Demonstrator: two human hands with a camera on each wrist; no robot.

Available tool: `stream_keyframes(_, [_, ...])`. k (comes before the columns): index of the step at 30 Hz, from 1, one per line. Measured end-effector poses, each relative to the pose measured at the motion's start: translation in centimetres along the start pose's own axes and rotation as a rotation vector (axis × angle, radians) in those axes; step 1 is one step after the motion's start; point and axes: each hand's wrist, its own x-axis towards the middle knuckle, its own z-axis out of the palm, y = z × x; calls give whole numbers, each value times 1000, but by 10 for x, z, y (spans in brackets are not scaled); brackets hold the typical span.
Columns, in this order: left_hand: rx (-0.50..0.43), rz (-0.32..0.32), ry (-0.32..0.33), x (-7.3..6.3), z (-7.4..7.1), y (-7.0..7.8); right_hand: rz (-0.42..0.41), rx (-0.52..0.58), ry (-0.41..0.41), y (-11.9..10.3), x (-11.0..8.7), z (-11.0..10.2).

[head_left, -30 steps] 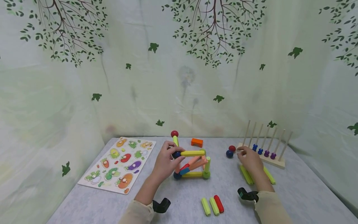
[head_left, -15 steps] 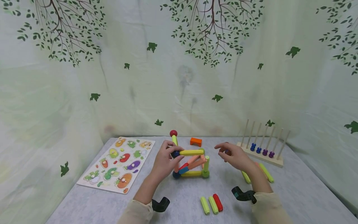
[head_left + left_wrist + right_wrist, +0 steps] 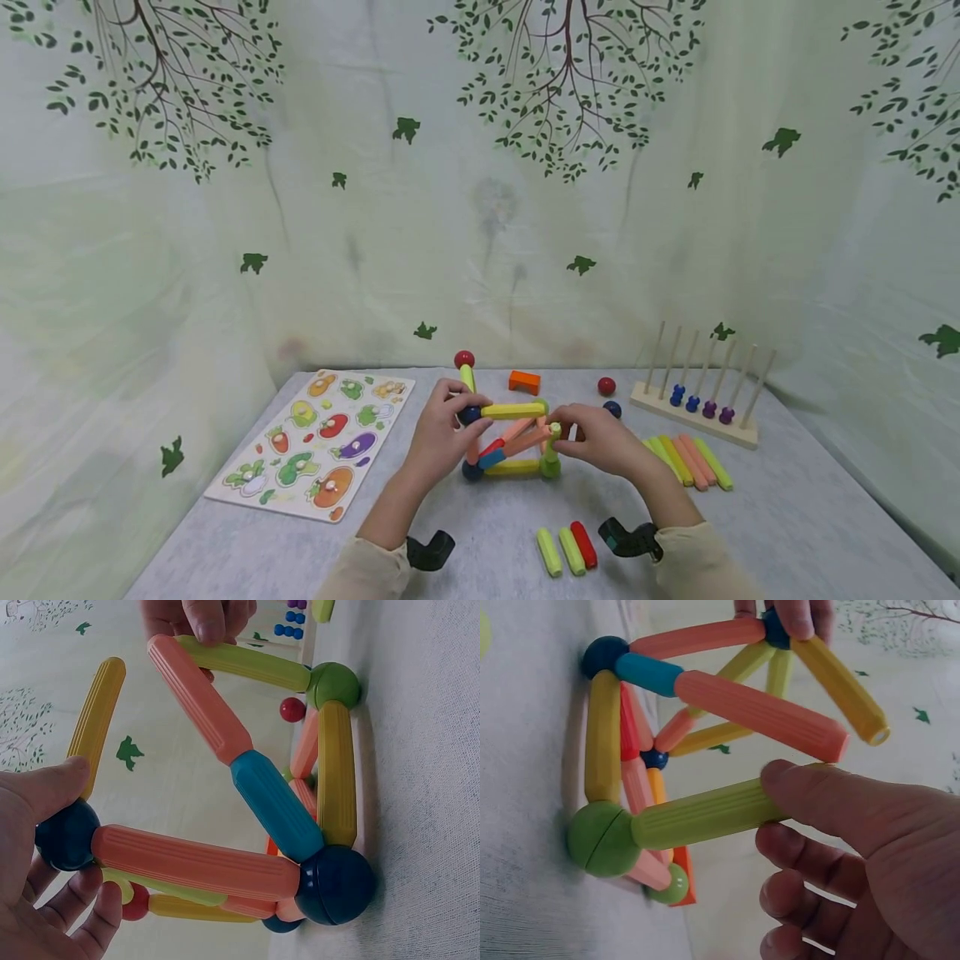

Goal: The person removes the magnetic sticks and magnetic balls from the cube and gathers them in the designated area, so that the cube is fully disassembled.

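Note:
A frame of coloured magnetic rods and balls stands on the table. My left hand (image 3: 441, 431) holds a dark blue ball (image 3: 69, 834) at its upper corner, thumb against the yellow rod (image 3: 97, 724) that sticks out from it. With thumb and fingers, my right hand (image 3: 603, 443) pinches the upper end of a lime green rod (image 3: 705, 814), whose lower end joins a green ball (image 3: 604, 838). Beside that rod's top lies the free end of a salmon rod (image 3: 761, 712), joined to a short blue rod (image 3: 276, 802). Whether the two rod tips touch I cannot tell.
Right of the frame lie a red ball (image 3: 606, 386), a dark blue ball (image 3: 612, 409), several rods (image 3: 688, 462) and a pegboard with beads (image 3: 693, 414). Three short rods (image 3: 566, 550) lie in front, an orange block (image 3: 524, 382) behind, a vegetable puzzle board (image 3: 315, 446) at left.
My right hand has moved left from beside the loose red and blue balls to the lime green rod, which it now pinches. Those balls now lie farther left and apart. My left hand stays in place.

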Motion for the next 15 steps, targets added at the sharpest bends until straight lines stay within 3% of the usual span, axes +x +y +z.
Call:
stream_keyframes(11, [3,31,12,-1,-1,2,94,29,35,8,2,7])
stream_keyframes(15, [4,38,17,-1,-1,1,203,93,14,16,3,15])
